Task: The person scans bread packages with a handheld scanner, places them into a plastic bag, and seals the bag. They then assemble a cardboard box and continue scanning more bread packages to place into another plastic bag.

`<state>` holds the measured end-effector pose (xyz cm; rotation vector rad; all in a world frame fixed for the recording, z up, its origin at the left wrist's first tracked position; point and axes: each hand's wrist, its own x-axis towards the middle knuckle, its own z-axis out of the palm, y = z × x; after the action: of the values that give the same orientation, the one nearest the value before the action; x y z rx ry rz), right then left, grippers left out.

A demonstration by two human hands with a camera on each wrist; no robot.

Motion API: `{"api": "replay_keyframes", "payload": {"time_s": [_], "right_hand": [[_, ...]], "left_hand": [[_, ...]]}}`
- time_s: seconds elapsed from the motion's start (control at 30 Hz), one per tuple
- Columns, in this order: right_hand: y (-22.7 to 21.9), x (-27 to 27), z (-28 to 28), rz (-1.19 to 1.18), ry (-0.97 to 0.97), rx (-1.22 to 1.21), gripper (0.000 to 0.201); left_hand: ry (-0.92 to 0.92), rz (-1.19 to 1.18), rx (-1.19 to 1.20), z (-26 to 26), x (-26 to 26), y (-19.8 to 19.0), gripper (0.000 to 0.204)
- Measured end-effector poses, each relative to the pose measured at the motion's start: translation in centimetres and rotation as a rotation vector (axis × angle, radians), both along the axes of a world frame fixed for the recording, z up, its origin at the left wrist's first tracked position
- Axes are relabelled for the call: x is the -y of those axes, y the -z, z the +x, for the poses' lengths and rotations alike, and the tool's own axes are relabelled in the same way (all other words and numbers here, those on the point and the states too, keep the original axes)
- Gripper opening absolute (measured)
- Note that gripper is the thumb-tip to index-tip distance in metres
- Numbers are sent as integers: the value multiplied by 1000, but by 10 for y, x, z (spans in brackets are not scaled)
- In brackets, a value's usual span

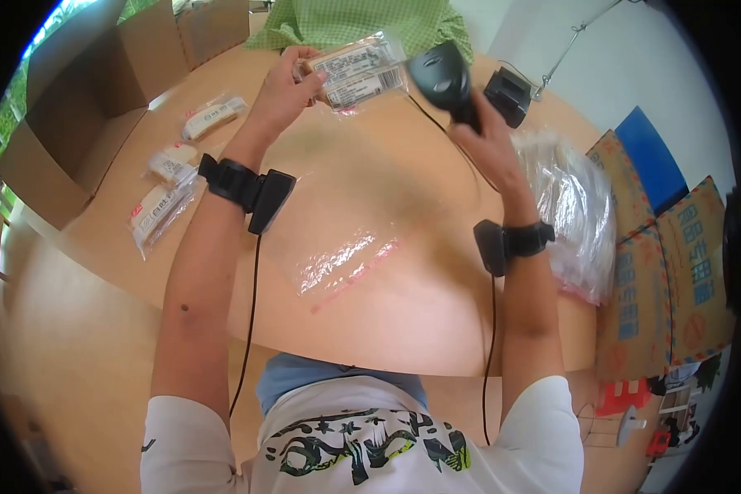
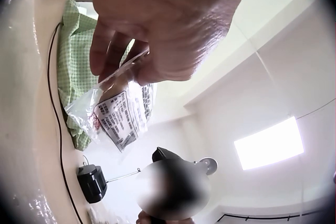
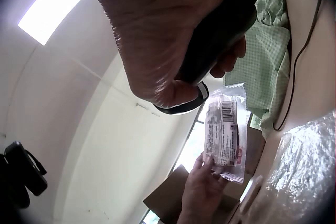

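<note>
My left hand (image 1: 290,92) pinches a clear plastic packet (image 1: 356,72) by its left end, holding it above the table; its printed labels and a barcode face up. In the left wrist view the fingers (image 2: 118,58) grip the wrapper of the labelled packet (image 2: 119,116). The right hand (image 1: 490,140) is curled round the handle of a black handheld scanner (image 1: 440,76), whose head is beside the packet's right end. In the right wrist view the hand (image 3: 168,40) wraps the dark handle (image 3: 220,29), and the packet's barcode (image 3: 228,112) shows beyond it.
Several wrapped packets (image 1: 158,206) lie at the table's left, near an open cardboard box (image 1: 82,123). A flat clear bag (image 1: 346,263) lies in front. On the right are a pile of clear bags (image 1: 564,214), a black stand (image 1: 507,95) and a printed carton (image 1: 663,272). Green checked cloth (image 1: 354,25) is behind.
</note>
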<state>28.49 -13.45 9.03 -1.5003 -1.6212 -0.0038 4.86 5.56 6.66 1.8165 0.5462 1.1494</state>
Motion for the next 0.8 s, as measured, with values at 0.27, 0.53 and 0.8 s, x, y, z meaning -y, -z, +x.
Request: {"api": "replay_keyframes", "payload": {"time_s": [0.27,0.53,0.8], "right_hand": [[7,-3,-31,-36,-50,-121,42],[13,-5,-34,-106,-20,-220,30],[1,1,-45,-183,29,-254,24]], "left_hand": [[13,-131,98,-3,1,4,42],[63,-37,81,2,-4,16,38],[65,-42,85,4,-5,17,37]]}}
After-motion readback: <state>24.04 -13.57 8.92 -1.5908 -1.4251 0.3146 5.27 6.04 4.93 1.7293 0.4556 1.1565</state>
